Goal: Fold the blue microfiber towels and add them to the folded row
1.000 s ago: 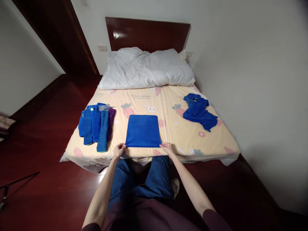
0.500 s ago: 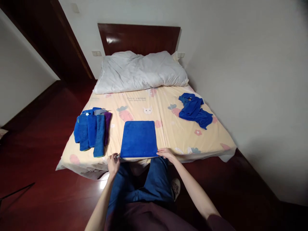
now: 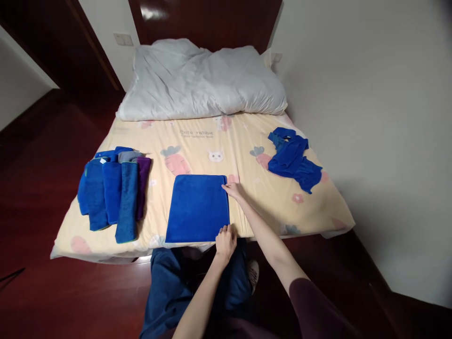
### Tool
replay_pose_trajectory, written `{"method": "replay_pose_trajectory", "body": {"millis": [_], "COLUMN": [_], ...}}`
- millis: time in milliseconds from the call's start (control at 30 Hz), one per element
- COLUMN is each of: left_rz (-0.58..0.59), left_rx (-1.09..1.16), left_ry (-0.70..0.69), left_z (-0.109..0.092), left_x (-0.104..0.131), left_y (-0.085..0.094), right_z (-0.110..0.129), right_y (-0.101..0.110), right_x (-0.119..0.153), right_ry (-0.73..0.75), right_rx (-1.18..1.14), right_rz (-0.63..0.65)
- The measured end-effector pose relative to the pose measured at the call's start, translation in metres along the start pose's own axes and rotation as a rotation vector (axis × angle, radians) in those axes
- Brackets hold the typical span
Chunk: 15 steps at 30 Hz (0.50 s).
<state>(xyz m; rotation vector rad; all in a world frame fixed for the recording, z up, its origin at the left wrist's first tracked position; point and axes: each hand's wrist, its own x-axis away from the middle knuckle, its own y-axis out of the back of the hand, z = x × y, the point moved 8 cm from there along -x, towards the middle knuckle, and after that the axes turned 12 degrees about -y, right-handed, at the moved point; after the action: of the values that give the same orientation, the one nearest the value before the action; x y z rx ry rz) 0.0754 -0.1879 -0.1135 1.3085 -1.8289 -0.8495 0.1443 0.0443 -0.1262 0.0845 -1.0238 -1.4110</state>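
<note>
A blue towel (image 3: 197, 207), folded into a flat square, lies at the front edge of the bed. My left hand (image 3: 226, 240) is closed at its near right corner, fingers curled on the cloth. Higher along the same right side, my right hand (image 3: 232, 189) pinches the towel's edge near the far right corner. To the left rests a bunch of rolled or folded towels (image 3: 113, 197), mostly blue, with a grey and a purple one. A crumpled blue cloth (image 3: 294, 160) lies on the right part of the bed.
The bed has a yellow sheet (image 3: 197, 150) printed with carrots and rabbits. A white quilt (image 3: 208, 84) is bunched against the dark wooden headboard (image 3: 208, 23). A white wall (image 3: 370, 117) stands close on the right. Dark red floor (image 3: 35, 188) shows at the left.
My left hand has moved from the towel's near left corner to its near right corner. My right hand has gone from there up the right edge. The view has come closer.
</note>
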Motion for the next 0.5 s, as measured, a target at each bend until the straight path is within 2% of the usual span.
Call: {"method": "replay_pose_trajectory", "body": {"millis": [100, 200, 333, 500], "left_rz": [-0.002, 0.007, 0.028, 0.039], "left_rx": [-0.005, 0.019, 0.05, 0.052], "left_ry": [0.01, 0.015, -0.011, -0.092], "left_z": [0.007, 0.013, 0.01, -0.003], "left_x": [0.0, 0.003, 0.002, 0.001], "left_y": [-0.007, -0.009, -0.007, -0.001], "right_z": [0.022, 0.033, 0.038, 0.042], "right_y": [0.001, 0.0, 0.0, 0.012], "right_x": [-0.025, -0.036, -0.038, -0.028], "right_ry": [0.07, 0.096, 0.092, 0.133], "right_rx": [0.169, 0.288, 0.38, 0.435], "right_rz": [-0.165, -0.282, -0.328, -0.364]}}
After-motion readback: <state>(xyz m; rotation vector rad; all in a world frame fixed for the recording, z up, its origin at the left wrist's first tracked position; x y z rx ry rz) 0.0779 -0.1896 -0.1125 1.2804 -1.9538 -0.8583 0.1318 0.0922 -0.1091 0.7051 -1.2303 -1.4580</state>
